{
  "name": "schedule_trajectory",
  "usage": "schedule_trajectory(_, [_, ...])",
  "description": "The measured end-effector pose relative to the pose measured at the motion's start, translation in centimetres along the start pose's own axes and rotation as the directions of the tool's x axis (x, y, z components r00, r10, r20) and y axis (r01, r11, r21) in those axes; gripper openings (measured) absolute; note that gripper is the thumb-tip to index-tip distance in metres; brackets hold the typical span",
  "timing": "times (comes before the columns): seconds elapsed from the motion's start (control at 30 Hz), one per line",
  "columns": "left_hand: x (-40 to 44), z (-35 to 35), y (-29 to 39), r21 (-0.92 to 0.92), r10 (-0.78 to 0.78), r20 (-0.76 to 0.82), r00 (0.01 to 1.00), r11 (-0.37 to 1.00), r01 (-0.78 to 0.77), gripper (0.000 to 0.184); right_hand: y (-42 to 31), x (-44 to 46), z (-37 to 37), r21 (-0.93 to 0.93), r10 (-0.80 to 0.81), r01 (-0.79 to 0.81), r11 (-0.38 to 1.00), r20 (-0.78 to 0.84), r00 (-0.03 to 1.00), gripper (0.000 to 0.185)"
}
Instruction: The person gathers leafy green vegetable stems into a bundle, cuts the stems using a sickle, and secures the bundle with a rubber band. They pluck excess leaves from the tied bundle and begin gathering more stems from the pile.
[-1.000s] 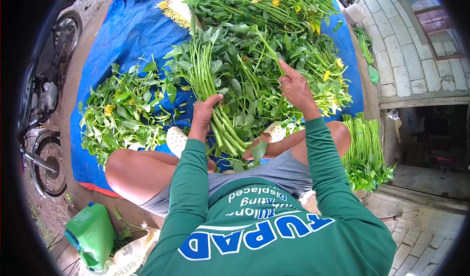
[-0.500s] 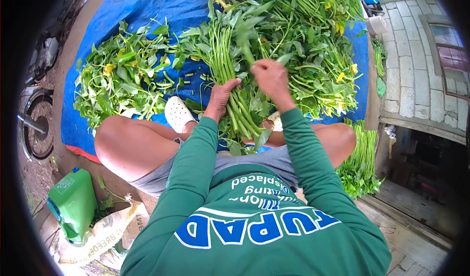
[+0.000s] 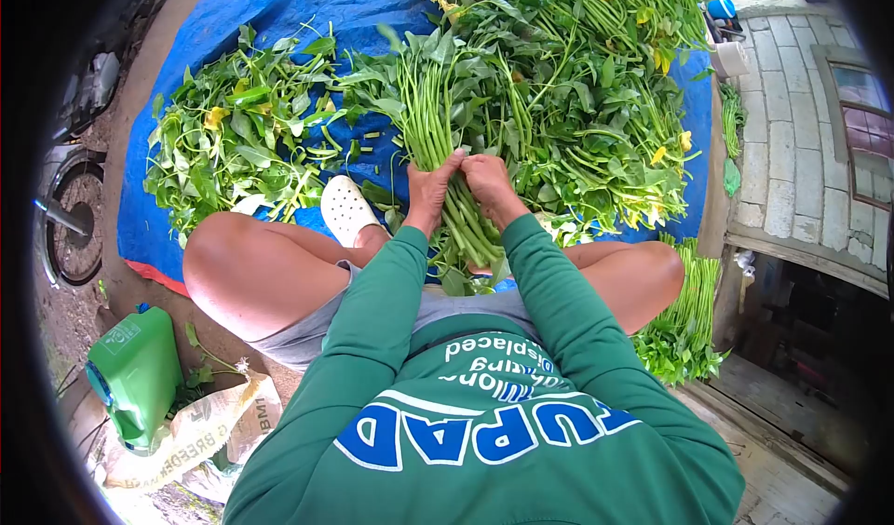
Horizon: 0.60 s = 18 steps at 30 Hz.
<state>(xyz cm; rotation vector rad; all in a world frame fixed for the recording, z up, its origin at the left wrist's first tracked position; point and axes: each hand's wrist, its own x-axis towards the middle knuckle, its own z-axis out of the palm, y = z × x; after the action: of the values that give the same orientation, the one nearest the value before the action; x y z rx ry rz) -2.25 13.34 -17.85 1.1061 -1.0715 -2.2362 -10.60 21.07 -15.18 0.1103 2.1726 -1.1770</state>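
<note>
A bunch of long green leafy stems, which look like water spinach (image 3: 426, 120), stands between my knees with its leafy ends pointing away from me. My left hand (image 3: 430, 190) is wrapped round the lower part of the stems, thumb across them. Against the bunch's right side, my right hand (image 3: 490, 186) is closed, its fingers touching the left thumb; what exactly it pinches is mostly hidden. The cut stem ends stick out below both hands, towards my lap.
A blue tarp (image 3: 200, 22) lies under a large heap of greens (image 3: 596, 106) and a smaller leafy pile (image 3: 247, 134). Bundled stems (image 3: 694, 306) sit by my right knee. A white clog (image 3: 346, 207), green jug (image 3: 140, 367) and bicycle wheel (image 3: 76, 218) are at left.
My right hand has come down and inward from above the bunch, where it held a blurred stem, to meet my left hand. The left hand keeps its hold.
</note>
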Motion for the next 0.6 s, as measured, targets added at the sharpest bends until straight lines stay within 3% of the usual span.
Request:
schedule_trajectory(0.03, [0.5,-0.4,0.1,-0.066,-0.212,0.099,0.972,0.973,0.219,0.032,0.5,0.4,0.3,-0.027,-0.012,0.012,1.000,-0.001,1.000,0.023])
schedule_trajectory(0.1, [2.0,-1.8,0.8,-0.120,-0.569,0.320,0.758,0.769,0.628,0.032,1.1,0.7,-0.3,0.078,0.032,-0.043,0.996,0.141,0.989,0.022])
schedule_trajectory(0.13, [2.8,-2.2,1.0,-0.089,-0.615,0.366,0.698,0.724,0.684,0.032,1.3,0.5,-0.4,0.143,0.014,-0.044,0.989,0.201,0.980,0.022])
schedule_trajectory(0.2, [2.8,-2.2,1.3,-0.096,-0.567,0.254,0.784,0.791,0.604,0.031,1.6,0.0,-0.7,0.209,-0.066,0.004,0.978,0.292,0.954,0.024])
schedule_trajectory(0.3, [2.0,-1.9,1.9,-0.114,-0.496,0.144,0.856,0.851,0.512,0.028,-0.2,-5.0,-1.7,-0.173,-0.365,0.385,0.906,0.141,0.920,0.032])
schedule_trajectory(0.37, [2.4,-1.6,1.5,-0.131,-0.416,0.116,0.902,0.894,0.429,0.027,1.0,-6.0,-0.6,-0.078,-0.381,0.385,0.920,0.057,0.923,0.034])
schedule_trajectory(0.43, [2.5,-1.9,0.7,-0.091,-0.250,0.132,0.959,0.960,0.263,0.044,4.0,-4.4,0.4,-0.044,-0.450,0.449,0.892,-0.020,0.893,0.035])
schedule_trajectory(0.5, [2.1,-2.1,-0.2,-0.084,-0.045,0.100,0.994,0.995,0.054,0.055,4.1,-4.2,0.1,0.028,-0.374,0.373,0.927,0.053,0.926,0.036])
schedule_trajectory(0.53, [2.2,-2.3,-0.2,-0.056,-0.064,0.109,0.992,0.996,0.070,0.064,3.3,-4.5,-0.2,0.106,-0.318,0.308,0.946,0.105,0.942,0.035])
schedule_trajectory(0.6, [2.4,-3.2,1.0,-0.034,-0.373,0.166,0.913,0.923,0.383,0.064,2.8,-4.7,-0.3,0.142,-0.249,0.229,0.963,0.145,0.957,0.034])
